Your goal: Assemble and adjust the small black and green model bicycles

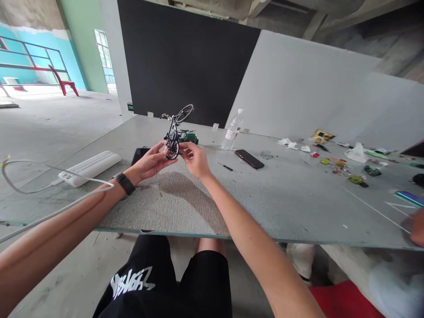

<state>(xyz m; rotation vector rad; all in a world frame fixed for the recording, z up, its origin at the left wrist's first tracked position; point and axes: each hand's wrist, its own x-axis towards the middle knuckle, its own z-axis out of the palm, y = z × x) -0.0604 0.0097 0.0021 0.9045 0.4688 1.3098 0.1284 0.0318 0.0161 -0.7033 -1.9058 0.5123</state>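
A small black model bicycle (172,134) is held up above the table, tipped so that one wheel points away and up and the other lies between my hands. My left hand (151,162) grips it near the lower wheel, thumb against the wheel and the other fingers behind. From the other side, my right hand (196,160) pinches at the same wheel; what exactly its fingertips grasp is too small to make out. Behind the bicycle a dark green model vehicle (188,137) stands on the table, partly hidden.
A white power bank (91,168) with a cable lies left, beside a dark object (141,153). A water bottle (232,130), a phone (249,158) and a small screwdriver (227,167) are to the right. Several small parts (341,165) lie farther right, near another person's hand (418,227).
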